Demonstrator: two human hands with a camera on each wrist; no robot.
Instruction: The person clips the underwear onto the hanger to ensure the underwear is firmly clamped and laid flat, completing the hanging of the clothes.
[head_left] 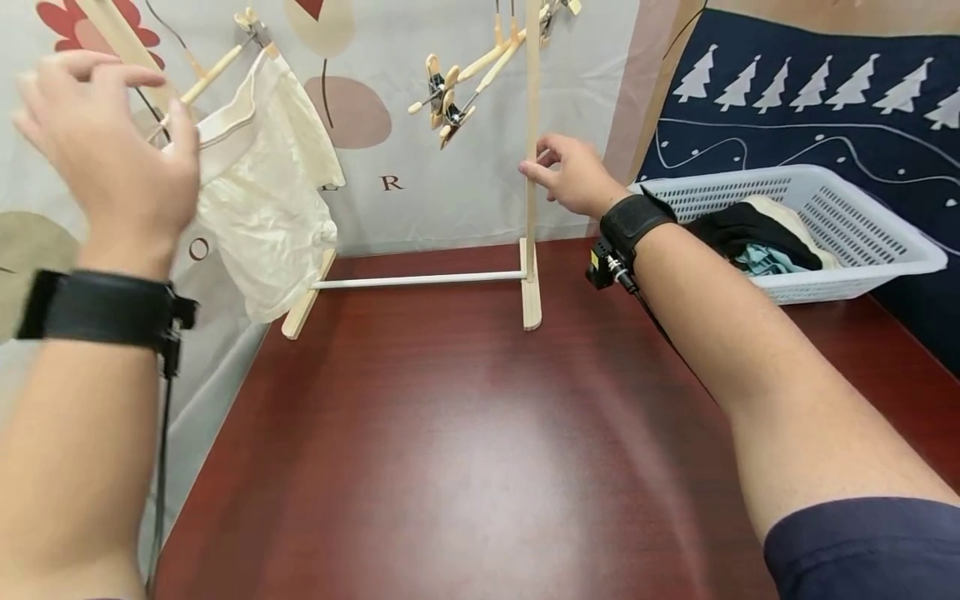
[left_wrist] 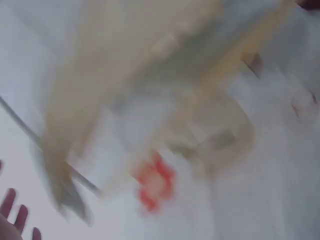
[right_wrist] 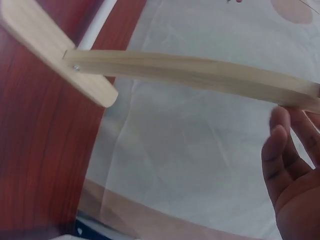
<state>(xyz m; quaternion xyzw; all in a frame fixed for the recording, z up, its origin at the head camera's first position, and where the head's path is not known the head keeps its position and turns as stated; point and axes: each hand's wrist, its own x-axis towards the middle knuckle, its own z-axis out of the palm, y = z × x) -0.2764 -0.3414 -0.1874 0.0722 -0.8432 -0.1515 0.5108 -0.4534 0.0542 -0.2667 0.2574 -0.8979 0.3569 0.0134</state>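
The left hand (head_left: 105, 158) hangs raised with fingers loosely spread, holding nothing, just beside the cream garment (head_left: 258, 192) clipped to the wooden rack (head_left: 531, 208). The right hand (head_left: 573, 177) rests straight fingers against the rack's upright post on the surface (head_left: 450, 433).

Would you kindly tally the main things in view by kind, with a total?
Wooden drying rack: 1
Cream garment hanging on it: 1
White laundry basket: 1
Wooden clip hangers in full view: 2
Hands: 2, left hand and right hand
Total: 7
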